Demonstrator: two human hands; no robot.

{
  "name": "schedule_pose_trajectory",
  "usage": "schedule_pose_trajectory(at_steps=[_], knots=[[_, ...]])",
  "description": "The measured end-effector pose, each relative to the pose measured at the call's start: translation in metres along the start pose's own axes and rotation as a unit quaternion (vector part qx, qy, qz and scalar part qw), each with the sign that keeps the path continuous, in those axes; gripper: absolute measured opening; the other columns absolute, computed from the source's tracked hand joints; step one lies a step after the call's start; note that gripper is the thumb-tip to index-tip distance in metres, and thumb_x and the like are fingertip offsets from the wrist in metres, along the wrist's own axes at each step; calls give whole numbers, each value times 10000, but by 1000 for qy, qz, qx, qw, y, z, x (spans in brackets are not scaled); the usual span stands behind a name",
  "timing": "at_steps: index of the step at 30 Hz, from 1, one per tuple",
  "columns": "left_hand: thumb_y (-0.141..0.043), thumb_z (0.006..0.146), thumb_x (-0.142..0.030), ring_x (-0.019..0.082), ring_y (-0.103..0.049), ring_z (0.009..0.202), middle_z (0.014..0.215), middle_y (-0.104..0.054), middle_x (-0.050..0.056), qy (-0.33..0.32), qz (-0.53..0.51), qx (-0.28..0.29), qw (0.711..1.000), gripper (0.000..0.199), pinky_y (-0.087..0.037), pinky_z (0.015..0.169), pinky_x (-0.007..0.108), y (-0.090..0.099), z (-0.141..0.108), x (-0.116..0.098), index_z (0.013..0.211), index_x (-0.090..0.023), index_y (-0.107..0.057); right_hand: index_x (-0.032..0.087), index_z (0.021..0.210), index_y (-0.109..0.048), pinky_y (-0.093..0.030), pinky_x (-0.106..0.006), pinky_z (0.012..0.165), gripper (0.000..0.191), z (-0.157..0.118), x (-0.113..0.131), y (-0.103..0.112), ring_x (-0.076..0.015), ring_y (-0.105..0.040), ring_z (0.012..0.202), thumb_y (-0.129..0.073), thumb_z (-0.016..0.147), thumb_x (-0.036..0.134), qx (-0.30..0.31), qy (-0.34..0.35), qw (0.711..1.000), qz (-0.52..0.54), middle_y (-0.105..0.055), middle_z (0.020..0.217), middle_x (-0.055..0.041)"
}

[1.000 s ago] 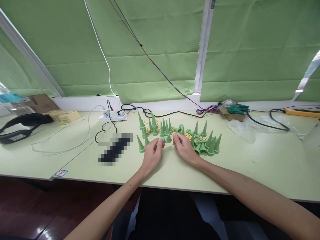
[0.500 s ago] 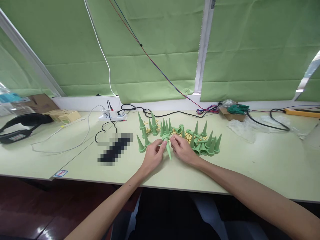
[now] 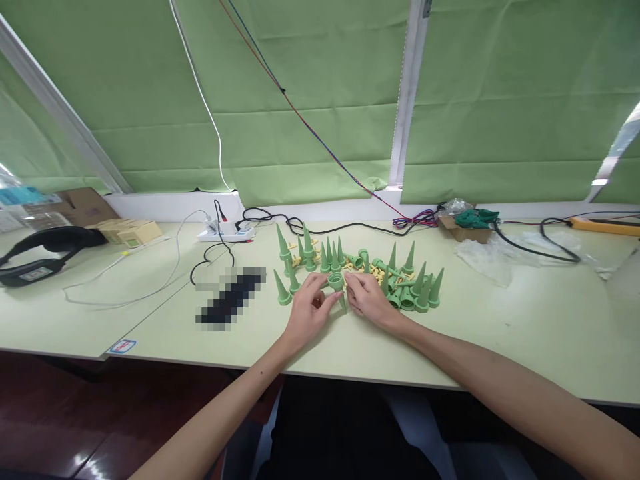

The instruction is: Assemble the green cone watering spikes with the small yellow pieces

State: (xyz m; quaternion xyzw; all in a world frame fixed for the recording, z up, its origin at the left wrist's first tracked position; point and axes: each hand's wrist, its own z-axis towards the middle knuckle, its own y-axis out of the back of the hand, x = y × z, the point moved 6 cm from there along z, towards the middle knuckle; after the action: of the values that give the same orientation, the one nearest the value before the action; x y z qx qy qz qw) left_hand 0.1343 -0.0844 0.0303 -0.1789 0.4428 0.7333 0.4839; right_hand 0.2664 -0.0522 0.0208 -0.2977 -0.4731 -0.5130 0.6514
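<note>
My left hand (image 3: 308,310) is closed round a green plastic plant watering spike (image 3: 335,282), its wide open end facing up toward me and its tip pointing down. Close beside that rim, my right hand (image 3: 369,298) is pinched; what its fingertips hold, if anything, is too small to make out. Several green spikes stand upright to the left (image 3: 282,291) and behind my hands. To the right, more green spikes (image 3: 425,293) stand or lie on their sides round a heap of small yellow pieces (image 3: 379,275), partly hidden by my right hand.
A pixelated dark object (image 3: 231,297) lies left on the pale table (image 3: 200,350). Behind are a power strip (image 3: 226,231) and black cables. A headset-like black band (image 3: 50,250) is far left; a small cardboard box (image 3: 463,230) and clear plastic wrap (image 3: 484,261) sit right.
My left hand has tilted the spike so that its open end now faces up and its tip shows less. My right hand stays pinched close beside it.
</note>
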Motion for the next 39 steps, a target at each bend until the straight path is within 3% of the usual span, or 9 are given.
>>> schedule_pose_trajectory(at_steps=[7,11,16,20,26,31,35,39], knots=[[-571,895,-382,42,-451,523,1048,-562,39,39,-1,-23,999,338,-394,506,215,0,0,2,1186,-223,-503,211,643,-394,-295,-233,408,463,-1,2,-1,-80,-361,411,-402,970,539,-10,16,1000,11,-384,513,56],[-509,922,-431,58,-448,509,853,-593,10,70,1,-29,997,256,-363,508,220,3,1,1,926,-178,-546,216,671,-390,-305,-232,406,457,-2,5,2,-82,-375,423,-383,971,560,-23,17,999,31,-375,548,57],[-302,977,-511,105,-450,440,475,-486,-13,121,-64,10,991,528,-366,503,245,0,1,9,732,-153,-603,214,703,-405,-320,-234,435,433,-3,8,1,-89,-395,467,-375,979,547,-9,33,999,6,-408,599,44],[-263,964,-570,120,-458,419,413,-471,0,167,-114,37,979,620,-354,472,249,-4,-1,16,636,-152,-583,212,724,-427,-322,-235,464,409,-6,11,-7,-97,-391,497,-373,989,519,45,46,998,-19,-422,604,38],[-313,966,-543,113,-442,453,449,-486,1,136,-83,49,986,569,-348,482,248,-2,-2,10,567,-173,-481,224,724,-370,-316,-237,487,394,-6,9,-6,-105,-376,505,-376,987,517,40,51,997,-38,-384,583,50],[-365,972,-477,112,-455,500,507,-488,-20,76,-51,48,995,447,-393,553,251,-1,0,2,652,-181,-464,230,710,-354,-303,-248,485,414,-3,5,-3,-115,-374,496,-371,977,545,31,43,997,-53,-368,562,51],[-435,953,-432,109,-495,589,791,-605,34,27,-22,48,998,318,-426,566,244,-1,3,-4,879,-164,-589,229,667,-355,-281,-259,478,451,-1,2,-1,-123,-363,485,-382,961,571,20,38,997,-70,-349,536,46],[-463,943,-403,104,-523,635,1102,-584,100,16,-19,65,998,300,-433,515,235,-4,1,-4,1088,-179,-600,226,635,-355,-273,-267,490,455,2,-2,2,-127,-348,483,-388,964,539,4,37,996,-86,-345,501,44]])
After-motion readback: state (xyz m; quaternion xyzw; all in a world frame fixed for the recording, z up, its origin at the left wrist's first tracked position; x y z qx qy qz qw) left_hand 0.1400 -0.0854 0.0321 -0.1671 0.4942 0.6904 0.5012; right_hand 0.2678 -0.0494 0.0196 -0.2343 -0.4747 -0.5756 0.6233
